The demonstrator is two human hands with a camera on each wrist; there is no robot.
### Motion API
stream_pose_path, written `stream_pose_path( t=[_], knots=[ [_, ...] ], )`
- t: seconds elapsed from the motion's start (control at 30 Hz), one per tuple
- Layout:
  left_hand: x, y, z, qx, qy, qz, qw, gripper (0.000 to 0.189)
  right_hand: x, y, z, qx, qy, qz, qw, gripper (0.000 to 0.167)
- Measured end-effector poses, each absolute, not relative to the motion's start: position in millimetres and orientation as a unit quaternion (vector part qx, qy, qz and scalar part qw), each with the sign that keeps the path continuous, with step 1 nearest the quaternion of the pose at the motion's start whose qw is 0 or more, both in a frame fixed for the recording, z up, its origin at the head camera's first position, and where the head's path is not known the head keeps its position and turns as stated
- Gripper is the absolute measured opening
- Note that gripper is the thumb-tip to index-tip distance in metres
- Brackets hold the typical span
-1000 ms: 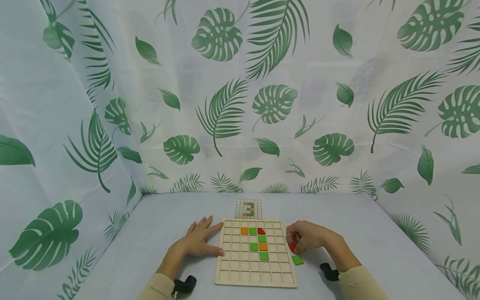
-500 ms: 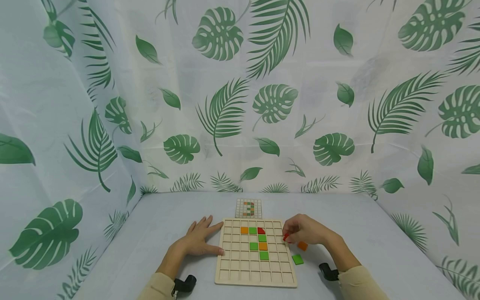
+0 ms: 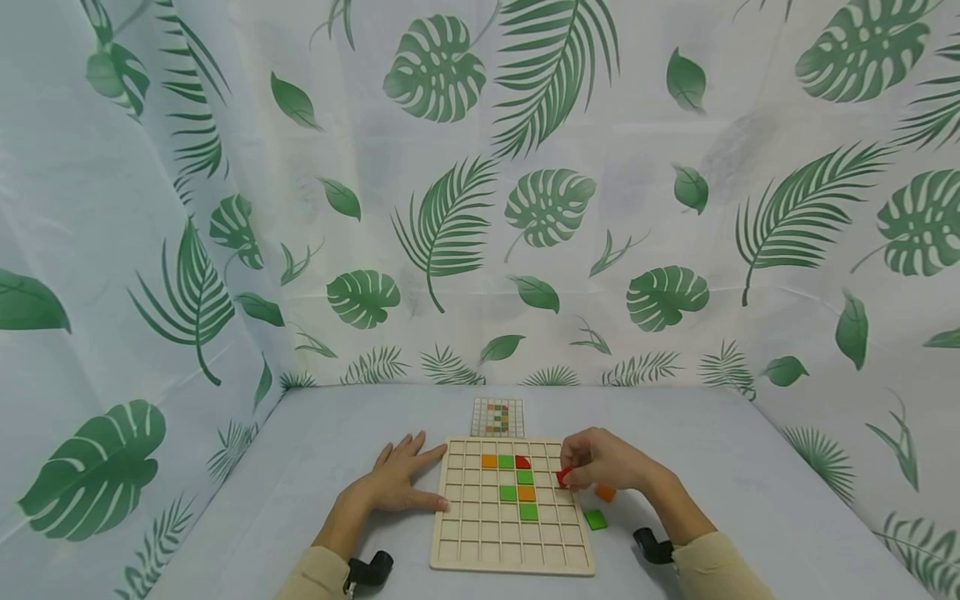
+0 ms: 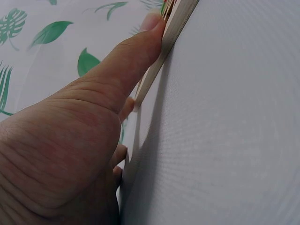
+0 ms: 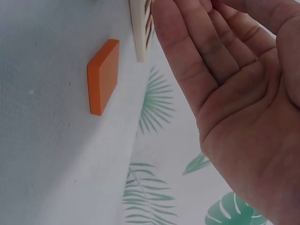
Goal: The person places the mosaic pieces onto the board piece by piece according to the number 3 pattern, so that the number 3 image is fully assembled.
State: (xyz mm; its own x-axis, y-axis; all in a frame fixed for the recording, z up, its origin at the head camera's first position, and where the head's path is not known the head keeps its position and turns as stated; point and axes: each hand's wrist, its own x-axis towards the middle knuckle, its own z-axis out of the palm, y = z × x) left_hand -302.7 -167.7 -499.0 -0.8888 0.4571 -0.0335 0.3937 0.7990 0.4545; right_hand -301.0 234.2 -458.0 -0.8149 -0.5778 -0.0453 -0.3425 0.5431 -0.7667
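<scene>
A wooden grid board (image 3: 467, 533) lies on the table with orange, green and red tiles set in some of its squares. Over the board's right edge, my right hand (image 3: 609, 460) pinches a red tile (image 3: 563, 477) between thumb and fingers. My left hand (image 3: 399, 479) lies spread at the board's left side; its thumb (image 4: 136, 47) touches the board's edge in the left wrist view. To the right of the board are a loose orange tile (image 3: 605, 493), seen close in the right wrist view, and a loose green tile (image 3: 596, 520).
Behind the board lies a small pattern card (image 3: 478, 417) with a grid and coloured squares on it. A pale cloth covers the table (image 3: 360, 417). Curtains with a leaf print (image 3: 480, 333) stand at the back and sides.
My right hand has lifted the red tile from beside the board and carried it left, over the right edge. The orange tile has come into sight. My left hand stays still.
</scene>
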Motion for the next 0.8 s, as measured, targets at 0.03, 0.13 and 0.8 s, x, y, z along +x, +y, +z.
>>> stream_pose_path(
  t=[0.03,0.13,0.8],
  knots=[
    [-303,-168,-499,0.225,0.946,0.222,0.071,0.103,-301,233,-458,-0.269,0.863,-0.400,0.151,0.009],
    [-302,-167,-499,0.226,0.946,0.220,0.070,0.102,-300,231,-457,-0.280,0.860,-0.398,0.153,0.005],
    [-300,-166,-496,0.221,0.947,0.222,0.070,0.102,-299,220,-463,-0.312,0.852,-0.384,0.171,0.019]
  ],
)
